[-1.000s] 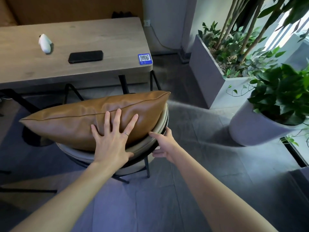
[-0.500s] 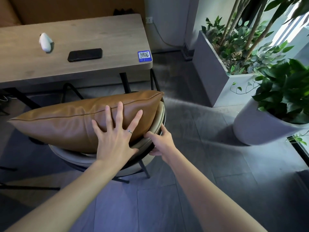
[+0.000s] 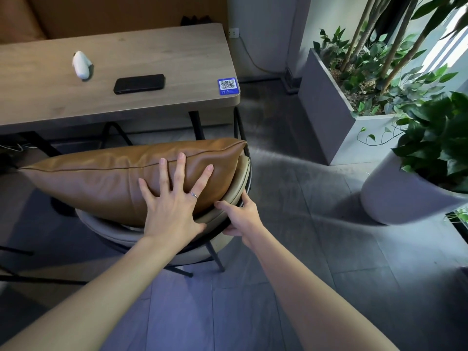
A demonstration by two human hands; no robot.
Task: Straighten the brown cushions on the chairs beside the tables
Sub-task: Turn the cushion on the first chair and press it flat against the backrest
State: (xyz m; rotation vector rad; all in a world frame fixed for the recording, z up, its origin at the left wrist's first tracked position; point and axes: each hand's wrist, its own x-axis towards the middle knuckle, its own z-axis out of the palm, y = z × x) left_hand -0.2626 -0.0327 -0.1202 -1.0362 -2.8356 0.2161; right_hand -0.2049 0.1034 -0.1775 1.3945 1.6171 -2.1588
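The left hand [image 3: 174, 211] lies spread flat on the brown cushion [image 3: 121, 181], right of its middle. The cushion's long axis runs left-right along the chair [image 3: 238, 183] back, overhanging leftward. The right hand [image 3: 240, 219] grips the chair's right rim.

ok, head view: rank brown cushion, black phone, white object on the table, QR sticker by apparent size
1. brown cushion, by far the largest
2. black phone
3. white object
4. QR sticker
The last two look close in size, so their order is unsure. The cushion is also nearer the camera.

Brown cushion [image 3: 106, 183] on chair [image 3: 235, 196] (tilted)
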